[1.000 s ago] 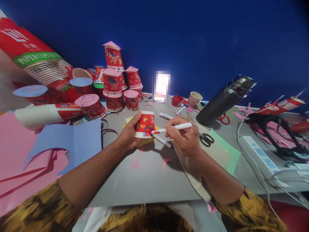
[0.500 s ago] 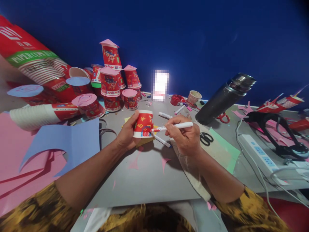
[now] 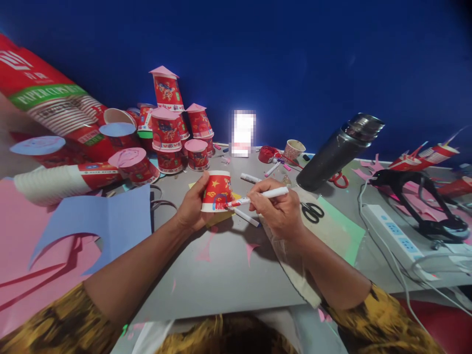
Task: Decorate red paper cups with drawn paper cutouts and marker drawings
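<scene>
The paper cup (image 3: 217, 191) gripped by the left hand (image 3: 192, 203) is likely being coloured low down by the right hand's (image 3: 279, 213) pinched marker (image 3: 275, 192), steadiness being needed next.

Left hand (image 3: 191, 206): most of its fingers are hidden from us behind the red cup (image 3: 217, 183).
White marker (image 3: 276, 192): its tip is too small for us to tell contact.
Bright rectangle (image 3: 243, 132): blurred into blocks; we read nothing there.
Cup package (image 3: 44, 93): cut off from us at the left edge.
Black scissors (image 3: 313, 213): we see only handles.
</scene>
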A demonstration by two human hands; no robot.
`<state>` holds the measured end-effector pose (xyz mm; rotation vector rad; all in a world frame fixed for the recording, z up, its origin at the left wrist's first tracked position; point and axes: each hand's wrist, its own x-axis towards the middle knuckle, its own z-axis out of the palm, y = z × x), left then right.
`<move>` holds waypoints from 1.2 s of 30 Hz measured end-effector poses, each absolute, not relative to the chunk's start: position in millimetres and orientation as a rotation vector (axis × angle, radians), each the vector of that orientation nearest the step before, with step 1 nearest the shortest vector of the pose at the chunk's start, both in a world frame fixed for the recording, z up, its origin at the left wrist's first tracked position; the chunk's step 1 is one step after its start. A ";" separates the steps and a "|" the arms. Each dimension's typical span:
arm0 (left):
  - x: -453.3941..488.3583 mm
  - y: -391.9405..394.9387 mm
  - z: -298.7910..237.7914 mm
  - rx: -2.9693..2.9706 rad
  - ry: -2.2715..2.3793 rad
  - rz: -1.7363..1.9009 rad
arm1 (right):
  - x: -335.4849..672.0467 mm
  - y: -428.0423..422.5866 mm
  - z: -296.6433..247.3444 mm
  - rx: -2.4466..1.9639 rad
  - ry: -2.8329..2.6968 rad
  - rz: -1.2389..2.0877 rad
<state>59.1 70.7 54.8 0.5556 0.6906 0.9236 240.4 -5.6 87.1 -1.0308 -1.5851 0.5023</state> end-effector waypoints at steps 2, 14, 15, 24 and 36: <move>58.8 71.4 54.8 0.556 0.694 0.925 | 241.0 -5.2 85.7 -1.019 -1.572 0.520; 58.8 77.1 54.5 0.512 0.678 1.003 | 245.9 -0.8 76.3 -1.047 -1.400 0.551; 58.7 77.2 54.6 0.509 0.683 1.006 | 246.1 -0.9 76.5 -1.050 -1.405 0.551; 59.8 74.8 59.3 0.501 0.731 1.012 | 246.7 -0.4 76.2 -1.106 -1.390 0.580; 59.1 75.8 53.6 0.526 0.686 0.988 | 244.5 -2.3 83.0 -1.163 -1.552 0.562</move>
